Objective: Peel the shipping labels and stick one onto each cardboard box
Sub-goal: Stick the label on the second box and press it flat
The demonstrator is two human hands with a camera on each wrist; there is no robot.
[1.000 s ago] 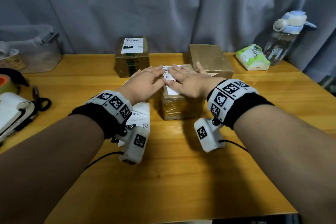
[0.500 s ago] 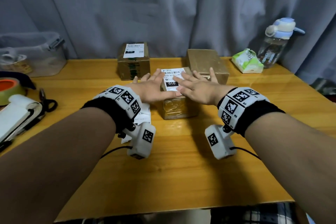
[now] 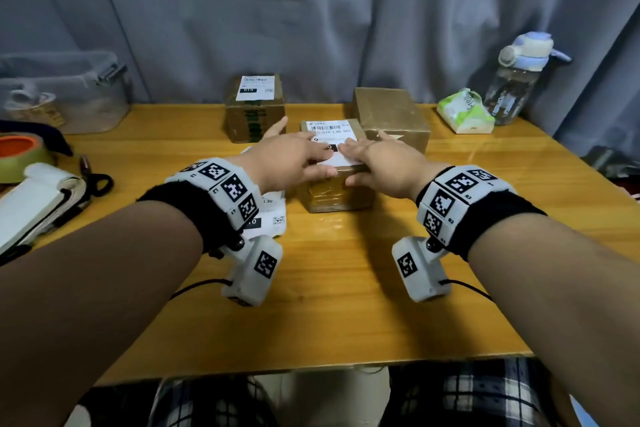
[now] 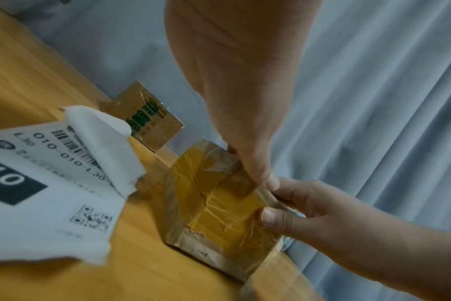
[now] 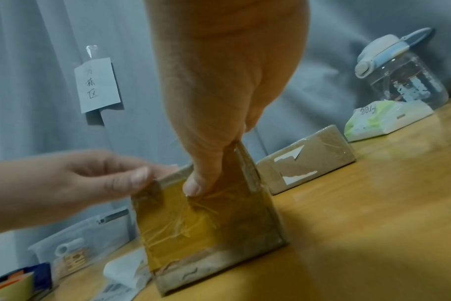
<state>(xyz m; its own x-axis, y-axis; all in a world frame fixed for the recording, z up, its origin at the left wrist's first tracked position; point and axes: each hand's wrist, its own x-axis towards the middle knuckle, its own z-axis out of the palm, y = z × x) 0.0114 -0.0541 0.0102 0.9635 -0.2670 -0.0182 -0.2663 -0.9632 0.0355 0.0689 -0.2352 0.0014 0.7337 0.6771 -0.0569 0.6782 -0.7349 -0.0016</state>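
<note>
A small taped cardboard box [image 3: 337,194] stands mid-table with a white shipping label [image 3: 334,135] on its top. My left hand [image 3: 294,159] and right hand [image 3: 377,163] lie on the label's near half, fingers flat and meeting in the middle. In the wrist views, the left thumb [image 4: 268,179] and right thumb [image 5: 193,185] touch the box's [image 4: 219,213] front top edge. A labelled box [image 3: 254,121] stands at the back left. A bare box [image 3: 391,114] is at the back right. Loose label sheets [image 3: 273,215] lie under my left wrist.
A water bottle [image 3: 519,80] and tissue pack [image 3: 464,113] sit at the back right. A clear bin [image 3: 65,94], orange tape roll [image 3: 20,156], scissors [image 3: 97,180] and a white holder [image 3: 34,198] crowd the left side. A paper note [image 5: 97,85] hangs on the curtain.
Both hands slid over the label toward the box's near edge, uncovering the label's far half. The thumbs now reach the box's front face.
</note>
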